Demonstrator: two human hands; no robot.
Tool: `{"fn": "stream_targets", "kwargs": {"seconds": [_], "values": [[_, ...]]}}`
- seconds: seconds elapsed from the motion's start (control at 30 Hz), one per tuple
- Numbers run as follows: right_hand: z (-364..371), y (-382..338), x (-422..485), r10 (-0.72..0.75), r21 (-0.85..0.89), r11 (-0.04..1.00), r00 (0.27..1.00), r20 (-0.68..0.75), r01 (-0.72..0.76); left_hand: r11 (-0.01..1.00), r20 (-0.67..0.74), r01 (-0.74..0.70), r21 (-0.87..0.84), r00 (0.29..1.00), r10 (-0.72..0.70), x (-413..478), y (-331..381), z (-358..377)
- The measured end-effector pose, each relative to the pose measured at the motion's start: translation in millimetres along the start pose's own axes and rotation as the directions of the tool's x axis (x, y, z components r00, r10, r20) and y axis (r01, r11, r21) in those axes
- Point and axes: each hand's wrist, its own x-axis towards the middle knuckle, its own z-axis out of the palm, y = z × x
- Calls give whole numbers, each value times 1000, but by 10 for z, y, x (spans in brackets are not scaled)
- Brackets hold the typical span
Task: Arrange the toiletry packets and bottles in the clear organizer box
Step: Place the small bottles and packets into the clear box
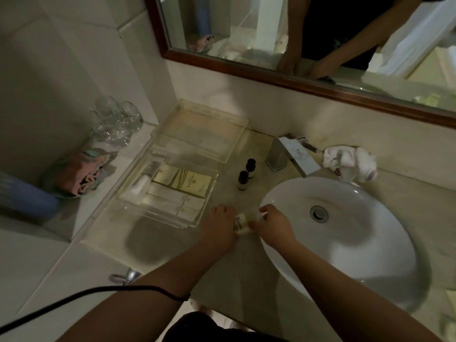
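The clear organizer box [138, 180] sits on the counter left of the sink and holds several white and cream toiletry packets [181, 182]. Its clear lid [234, 144] lies just behind it against the wall. Two small bottles with black caps [246, 174] stand upright on the counter to the right of the box. In front of the box's near right corner, my left hand [218, 228] and my right hand [274, 225] meet around a small pale bottle [240, 224]. Both hands touch it.
A white oval sink [345, 233] fills the right side, with a chrome tap [288, 154] behind it and a crumpled white cloth [350, 161] at the back right. Upturned glasses [116, 124] and folded pink cloths [79, 175] stand at the far left. A mirror hangs above.
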Motion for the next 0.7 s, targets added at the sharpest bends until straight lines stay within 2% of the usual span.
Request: {"fn": "stream_targets", "kwargs": {"seconds": [0.13, 0.27, 0.43, 0.57, 0.7], "values": [[-16, -75, -23, -151, -59, 986, 988, 42, 154, 1000, 41, 12, -6, 999, -12, -16, -24, -64], [-24, -208, -32, -257, -29, 966, 965, 45, 258, 971, 7, 27, -237, 1000, -26, -128, -180, -302], [11, -671, -31, -358, 19, 934, 932, 63, 357, 909, -140, 30, -417, 985, -97, -312, -559, -775], [104, -1082, 21, -384, 54, 923, 915, 121, 380, 836, -176, 95, -541, 959, -223, -350, -870, -1021], [263, -1371, 150, -292, 204, 945, 940, 175, 256, 775, -189, 140, -616, 929, -319, -307, -1127, -1135]]}}
